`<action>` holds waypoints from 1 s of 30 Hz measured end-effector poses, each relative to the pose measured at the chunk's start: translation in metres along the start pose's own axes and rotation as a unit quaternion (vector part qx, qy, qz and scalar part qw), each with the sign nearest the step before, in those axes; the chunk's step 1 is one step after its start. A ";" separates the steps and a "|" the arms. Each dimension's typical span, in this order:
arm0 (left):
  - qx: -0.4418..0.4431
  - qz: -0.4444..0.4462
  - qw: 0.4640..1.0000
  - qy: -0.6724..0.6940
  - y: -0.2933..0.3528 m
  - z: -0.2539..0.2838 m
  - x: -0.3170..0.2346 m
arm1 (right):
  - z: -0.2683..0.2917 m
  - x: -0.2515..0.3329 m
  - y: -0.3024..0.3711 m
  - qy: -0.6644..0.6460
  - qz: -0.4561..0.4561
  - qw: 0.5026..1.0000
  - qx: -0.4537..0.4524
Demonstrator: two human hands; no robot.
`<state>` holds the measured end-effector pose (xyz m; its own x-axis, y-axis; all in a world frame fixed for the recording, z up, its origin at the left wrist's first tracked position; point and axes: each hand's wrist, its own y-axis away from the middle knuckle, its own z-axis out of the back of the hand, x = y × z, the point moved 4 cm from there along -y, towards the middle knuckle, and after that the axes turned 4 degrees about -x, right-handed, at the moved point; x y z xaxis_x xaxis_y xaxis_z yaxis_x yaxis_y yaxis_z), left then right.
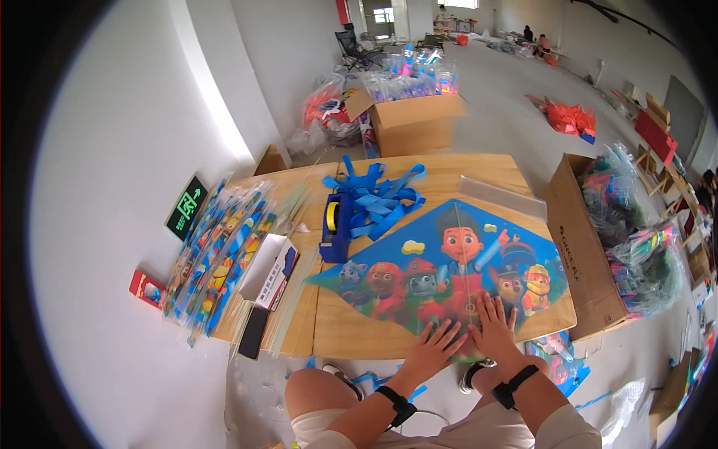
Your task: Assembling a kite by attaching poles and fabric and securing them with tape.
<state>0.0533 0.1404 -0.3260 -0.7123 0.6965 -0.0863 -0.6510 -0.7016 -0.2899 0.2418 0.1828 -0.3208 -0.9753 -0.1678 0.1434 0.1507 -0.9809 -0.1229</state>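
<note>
A blue diamond-shaped kite (461, 273) printed with cartoon characters lies spread on the wooden table (359, 333) before me. Its lower corner comes close to the table's near edge. My left hand (434, 349) rests flat on this lower part, fingers spread. Just to the right, my right hand (493, 324) also lies flat on the sheet near its middle line, fingers stretched out. Neither hand grips anything. Both wrists wear black bands. Past the kite's upper left edge lie a heap of blue ribbon (378, 198) and a dark blue tape dispenser (334, 227) with yellow tape.
At the left are packed kites (221, 258), thin sticks (284, 314), a white box (268, 271) and a black phone (253, 332). A clear plastic sleeve (502, 196) lies at the far right. Cartons stand beyond the table (415, 123) and to its right (587, 247).
</note>
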 end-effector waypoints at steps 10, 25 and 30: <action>0.004 0.000 0.999 0.046 -0.013 -0.009 -0.004 | 0.003 -0.011 -0.008 -0.014 -0.018 1.000 0.021; 0.016 0.002 0.998 0.061 -0.026 -0.007 -0.009 | -0.001 -0.020 -0.013 -0.014 0.011 0.999 -0.036; 0.028 -0.012 0.999 0.031 -0.028 -0.007 -0.011 | 0.001 -0.022 -0.012 -0.042 0.004 0.998 -0.047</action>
<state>0.0808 0.1532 -0.3235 -0.6799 0.7201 -0.1385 -0.6825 -0.6905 -0.2395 0.2618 0.1985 -0.3216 -0.9565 -0.1875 0.2235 0.1390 -0.9664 -0.2162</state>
